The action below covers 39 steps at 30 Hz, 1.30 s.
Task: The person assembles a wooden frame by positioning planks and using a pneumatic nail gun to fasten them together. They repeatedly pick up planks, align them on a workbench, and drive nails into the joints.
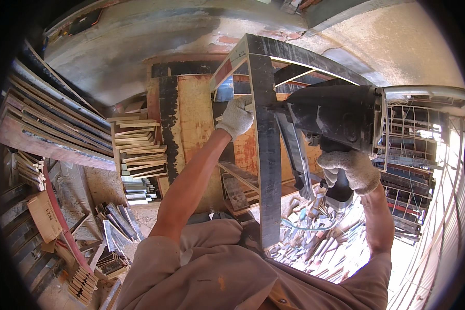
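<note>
My left hand [236,117], gloved, is closed on the frame [266,144], the fingers wrapped over a wooden piece just left of the dark upright board. My right hand [350,169], also gloved, is clenched round the grip of the nail gun [336,116]. The gun is black and bulky, held level, its nose pressed against the right face of that upright board, just across from my left hand. Its long magazine [297,150] slants down below the nose. A pale hose [307,226] curls under the grip.

The frame stands in front of me, a dark board running down its middle to my lap and another slanting off to the right across its top. Behind it leans an orange panel [196,113].

No box or bin shows. Short slats [137,147] lie stacked at left, long boards [51,124] beyond them, and offcuts [315,243] litter the ground under the gun.
</note>
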Each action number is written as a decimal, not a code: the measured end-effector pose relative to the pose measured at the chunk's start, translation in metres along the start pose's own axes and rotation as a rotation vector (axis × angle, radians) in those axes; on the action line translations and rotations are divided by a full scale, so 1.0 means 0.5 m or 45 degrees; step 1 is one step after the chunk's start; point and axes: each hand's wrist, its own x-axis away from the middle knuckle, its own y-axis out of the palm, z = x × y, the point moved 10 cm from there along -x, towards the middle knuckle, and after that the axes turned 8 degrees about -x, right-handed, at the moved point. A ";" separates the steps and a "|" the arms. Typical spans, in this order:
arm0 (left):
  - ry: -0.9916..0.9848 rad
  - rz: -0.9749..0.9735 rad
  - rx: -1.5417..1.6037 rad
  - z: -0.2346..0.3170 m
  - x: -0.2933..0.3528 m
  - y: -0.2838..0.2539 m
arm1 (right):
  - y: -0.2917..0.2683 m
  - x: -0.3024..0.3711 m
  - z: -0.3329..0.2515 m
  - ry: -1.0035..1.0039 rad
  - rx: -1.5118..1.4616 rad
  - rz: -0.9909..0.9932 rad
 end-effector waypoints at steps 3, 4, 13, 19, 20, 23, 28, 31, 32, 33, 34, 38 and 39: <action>-0.079 -0.018 0.078 -0.034 0.002 0.006 | 0.005 -0.011 -0.018 -0.073 0.072 -0.067; -0.127 -0.043 0.132 -0.041 0.002 0.012 | 0.005 -0.010 -0.020 -0.101 0.112 -0.084; -0.090 -0.011 0.086 -0.041 0.003 0.011 | 0.001 -0.010 -0.008 -0.053 0.076 -0.081; -0.090 -0.086 0.059 -0.030 0.009 0.002 | 0.009 -0.011 -0.020 -0.201 0.268 -0.140; -0.089 -0.149 0.093 -0.014 0.008 0.002 | 0.012 -0.010 -0.027 -0.226 0.329 -0.161; -0.044 -0.301 0.262 0.016 0.010 -0.005 | 0.006 -0.013 -0.013 -0.130 0.183 -0.136; -0.183 -0.629 0.873 0.011 0.009 -0.002 | 0.010 -0.008 -0.009 -0.082 0.378 -0.237; -0.216 -0.700 0.832 -0.012 0.003 0.002 | 0.004 -0.007 0.008 -0.039 0.309 -0.218; -0.191 -0.691 0.802 -0.018 0.002 0.005 | 0.000 -0.006 0.019 -0.001 0.219 -0.197; -0.112 -0.633 0.747 -0.021 -0.002 0.005 | -0.003 -0.005 0.025 0.037 0.129 -0.177; -0.087 -0.636 0.702 -0.015 -0.003 0.006 | -0.001 -0.005 0.020 0.027 0.140 -0.190; -0.095 -0.683 0.620 -0.009 0.000 0.005 | 0.004 -0.009 0.000 -0.048 0.019 -0.168; -0.084 -0.630 0.651 -0.010 -0.002 0.007 | 0.002 -0.008 -0.004 -0.075 -0.053 -0.143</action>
